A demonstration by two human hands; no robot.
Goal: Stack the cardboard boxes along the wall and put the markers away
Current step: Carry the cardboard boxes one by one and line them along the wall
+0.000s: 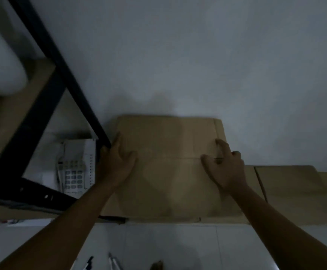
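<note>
So I've got the top box (170, 164) sitting against the wall (197, 55), both hands on it. My left hand (117, 164) lies on the box's left edge, right next to the black rack (61, 75), fingers mostly straight, more pressing than gripping. My right hand (225, 166) is on the right side of the top face with the fingers bent and the fingertips pressing down on the cardboard. It's dim, so I can't tell if they're hooked over an edge or just pushing.

Progress-wise, I'd say boxes are about halfway or better. This one rests on more cardboard underneath, and there's a lower box (291, 184) to the right, also along the wall. Looks like I'm just squaring up the pile.

Markers aren't done at all, I reckon. A couple of marker-looking things (113, 263) are lying on the floor (178, 246) at the bottom of the view, nearer to me than the boxes, too blurry to count. An old desk phone (75, 168) sits under the rack.
</note>
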